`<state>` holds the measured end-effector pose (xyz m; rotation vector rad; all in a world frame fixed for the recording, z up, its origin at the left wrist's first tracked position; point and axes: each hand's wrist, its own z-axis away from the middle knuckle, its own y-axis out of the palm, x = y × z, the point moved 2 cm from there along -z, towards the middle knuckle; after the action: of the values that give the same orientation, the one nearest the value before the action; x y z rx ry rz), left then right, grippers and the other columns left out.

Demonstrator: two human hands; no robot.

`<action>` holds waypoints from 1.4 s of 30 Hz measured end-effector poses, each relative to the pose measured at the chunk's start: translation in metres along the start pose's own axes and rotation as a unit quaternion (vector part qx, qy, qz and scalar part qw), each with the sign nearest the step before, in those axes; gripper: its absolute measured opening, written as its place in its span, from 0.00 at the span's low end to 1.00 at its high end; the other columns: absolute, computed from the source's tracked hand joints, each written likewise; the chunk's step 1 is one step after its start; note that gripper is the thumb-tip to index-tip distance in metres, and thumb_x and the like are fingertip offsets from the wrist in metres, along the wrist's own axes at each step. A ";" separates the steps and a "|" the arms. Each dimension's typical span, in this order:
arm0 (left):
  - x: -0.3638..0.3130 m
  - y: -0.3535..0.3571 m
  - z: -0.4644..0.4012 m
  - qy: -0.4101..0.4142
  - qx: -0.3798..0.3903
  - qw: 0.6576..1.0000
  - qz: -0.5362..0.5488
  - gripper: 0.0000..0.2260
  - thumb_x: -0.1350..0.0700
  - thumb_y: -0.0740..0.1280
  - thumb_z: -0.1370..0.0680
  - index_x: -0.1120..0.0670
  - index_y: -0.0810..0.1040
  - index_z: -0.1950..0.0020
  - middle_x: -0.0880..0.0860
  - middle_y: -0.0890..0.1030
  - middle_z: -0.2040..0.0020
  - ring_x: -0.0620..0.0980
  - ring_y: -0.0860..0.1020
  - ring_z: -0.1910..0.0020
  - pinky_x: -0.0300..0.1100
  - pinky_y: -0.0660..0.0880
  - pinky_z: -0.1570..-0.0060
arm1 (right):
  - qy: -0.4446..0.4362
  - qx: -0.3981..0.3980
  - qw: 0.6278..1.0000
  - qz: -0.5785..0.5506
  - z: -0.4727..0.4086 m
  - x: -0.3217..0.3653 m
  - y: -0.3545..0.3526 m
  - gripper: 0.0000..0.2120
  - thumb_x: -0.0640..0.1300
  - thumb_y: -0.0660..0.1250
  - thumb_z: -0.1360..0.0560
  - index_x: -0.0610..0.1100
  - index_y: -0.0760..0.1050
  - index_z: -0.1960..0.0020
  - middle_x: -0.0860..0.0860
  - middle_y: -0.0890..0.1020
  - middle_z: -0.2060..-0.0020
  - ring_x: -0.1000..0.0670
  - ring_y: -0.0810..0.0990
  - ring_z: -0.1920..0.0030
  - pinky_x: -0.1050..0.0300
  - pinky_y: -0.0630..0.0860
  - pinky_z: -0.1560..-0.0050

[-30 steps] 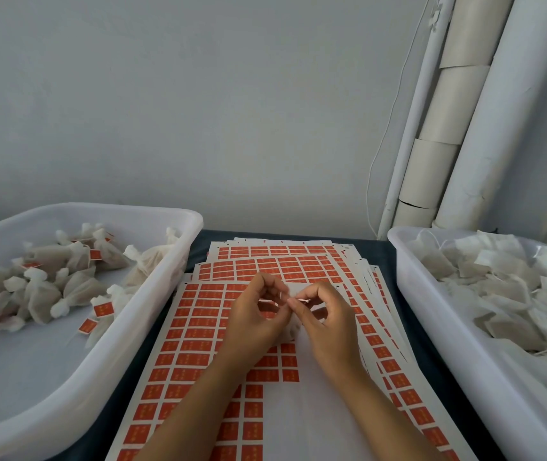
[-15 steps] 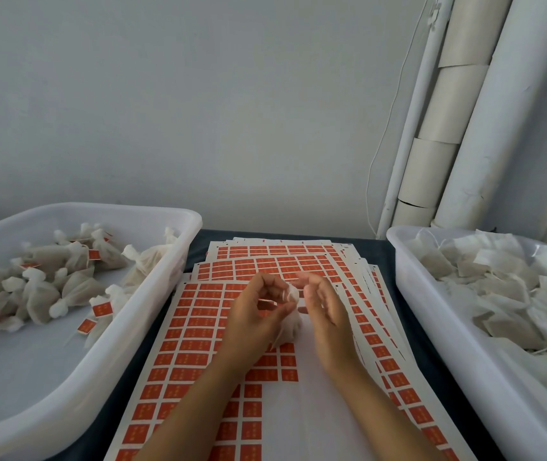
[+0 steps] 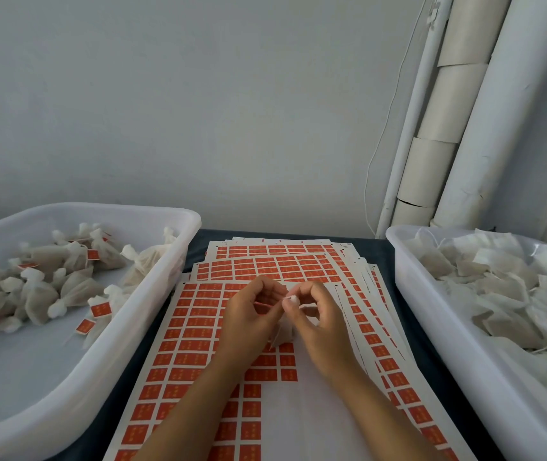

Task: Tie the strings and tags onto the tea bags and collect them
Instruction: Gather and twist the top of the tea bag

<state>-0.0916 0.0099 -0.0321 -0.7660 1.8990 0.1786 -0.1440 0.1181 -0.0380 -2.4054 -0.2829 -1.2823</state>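
Closest to us, the left hand (image 3: 249,322) and right hand (image 3: 318,322) meet above the white sheets of orange-red sticker tags (image 3: 195,341). Between them we hold the small off-white mesh tea bag (image 3: 283,332): the right hand's fingertips pinch its gathered neck on top, the left hand pinches a thin red string (image 3: 263,304) running leftward from it. The bag's long axis hangs downward below the grip. The tags' print is too small to read. Farther left sits the white plastic tub of tied bags (image 3: 179,257); farther right, the white plastic tub of untied bags (image 3: 408,277).
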 end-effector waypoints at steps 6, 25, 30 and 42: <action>0.002 -0.001 -0.001 0.007 0.008 0.999 -0.030 0.11 0.67 0.67 0.25 0.49 0.77 0.57 0.46 0.80 0.60 0.41 0.78 0.60 0.31 0.77 0.60 | 0.006 -0.004 0.999 -0.039 -0.001 0.001 -0.004 0.12 0.49 0.56 0.21 0.50 0.75 0.59 0.57 0.80 0.59 0.59 0.77 0.52 0.73 0.72 0.51; 0.008 -0.004 -0.004 -0.017 0.010 1.000 -0.011 0.14 0.69 0.66 0.26 0.50 0.77 0.63 0.44 0.79 0.66 0.40 0.78 0.67 0.29 0.75 0.67 | 0.055 0.025 0.998 -0.014 -0.007 -0.008 -0.014 0.09 0.39 0.70 0.28 0.54 0.78 0.60 0.64 0.82 0.64 0.61 0.80 0.57 0.72 0.76 0.59; 0.011 -0.004 -0.004 -0.027 0.015 1.000 -0.004 0.14 0.68 0.66 0.25 0.49 0.78 0.62 0.45 0.80 0.63 0.40 0.78 0.63 0.28 0.75 0.65 | 0.050 0.023 0.998 -0.002 -0.008 -0.008 -0.013 0.08 0.40 0.69 0.27 0.52 0.76 0.60 0.58 0.81 0.63 0.56 0.81 0.61 0.68 0.78 0.61; 0.009 0.003 0.000 -0.092 0.089 0.988 0.087 0.05 0.60 0.60 0.20 0.50 0.72 0.52 0.51 0.78 0.52 0.44 0.78 0.55 0.27 0.74 0.62 | 0.065 -0.076 0.995 -0.010 -0.008 -0.009 -0.016 0.07 0.41 0.67 0.26 0.50 0.72 0.58 0.53 0.81 0.60 0.53 0.82 0.60 0.70 0.76 0.62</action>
<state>-0.0958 0.0081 -0.0402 -0.4475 1.7770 0.1800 -0.1606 0.1295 -0.0373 -2.4357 -0.1784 -1.5120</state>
